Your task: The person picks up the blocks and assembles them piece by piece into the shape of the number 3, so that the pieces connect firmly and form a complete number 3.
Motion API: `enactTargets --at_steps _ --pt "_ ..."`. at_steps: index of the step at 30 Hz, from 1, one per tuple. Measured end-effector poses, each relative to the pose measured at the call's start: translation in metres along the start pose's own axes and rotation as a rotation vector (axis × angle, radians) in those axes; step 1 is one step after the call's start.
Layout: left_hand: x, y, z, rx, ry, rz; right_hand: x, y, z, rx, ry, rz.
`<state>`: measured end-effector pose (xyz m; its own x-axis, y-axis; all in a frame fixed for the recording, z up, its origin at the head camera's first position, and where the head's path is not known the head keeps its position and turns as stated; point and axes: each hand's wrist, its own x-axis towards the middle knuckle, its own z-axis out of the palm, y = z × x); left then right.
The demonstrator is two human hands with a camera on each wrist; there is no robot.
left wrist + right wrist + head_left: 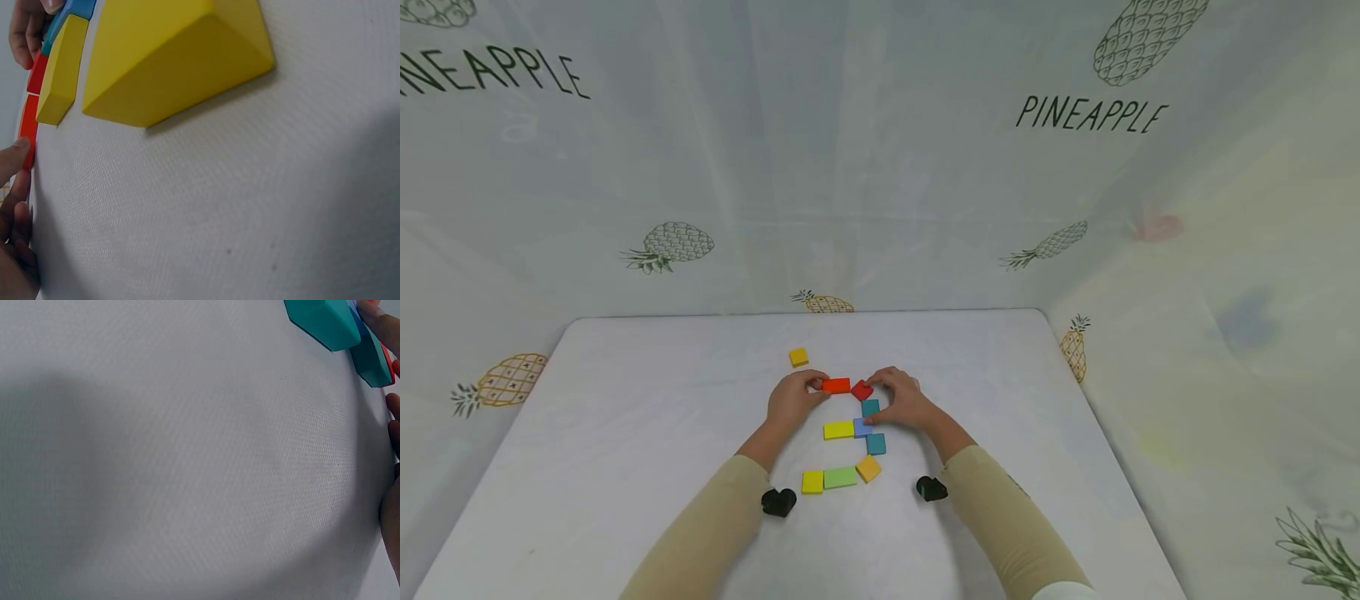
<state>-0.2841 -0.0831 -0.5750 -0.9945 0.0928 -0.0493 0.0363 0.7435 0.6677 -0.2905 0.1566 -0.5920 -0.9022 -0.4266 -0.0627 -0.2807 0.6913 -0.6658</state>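
At the left end of an orange-red rectangular block (837, 386), my left hand (793, 402) pinches it between thumb and fingers; the block lies on the table. My right hand (904, 402) spans the right side, its fingertips touching a tilted red block (862, 390) and its thumb on a blue block (862, 428). Between those two sits a teal block (870, 407), with another teal block (876, 444) below the blue one. A yellow rectangular block (838, 430) adjoins the blue block's left side. In the left wrist view, left-hand fingertips (22, 142) touch the orange-red block (29, 128).
Nearer me lie a yellow block (812, 482), a light green block (840, 477) and a tilted orange-yellow block (868, 468). Another yellow block (798, 357) stands apart beyond my left hand. A pineapple-print cloth (880, 167) hangs behind the white table (647, 400).
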Motion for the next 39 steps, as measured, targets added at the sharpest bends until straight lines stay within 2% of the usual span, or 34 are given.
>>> enactTargets --at_steps 12,39 --pt "0.005 -0.0064 0.0044 0.003 -0.004 -0.001 -0.0008 -0.0053 -0.0021 0.007 -0.004 0.024" --pt "0.0039 -0.0044 0.0025 -0.001 -0.014 -0.018 -0.0002 -0.0062 -0.0009 0.019 -0.01 0.065"
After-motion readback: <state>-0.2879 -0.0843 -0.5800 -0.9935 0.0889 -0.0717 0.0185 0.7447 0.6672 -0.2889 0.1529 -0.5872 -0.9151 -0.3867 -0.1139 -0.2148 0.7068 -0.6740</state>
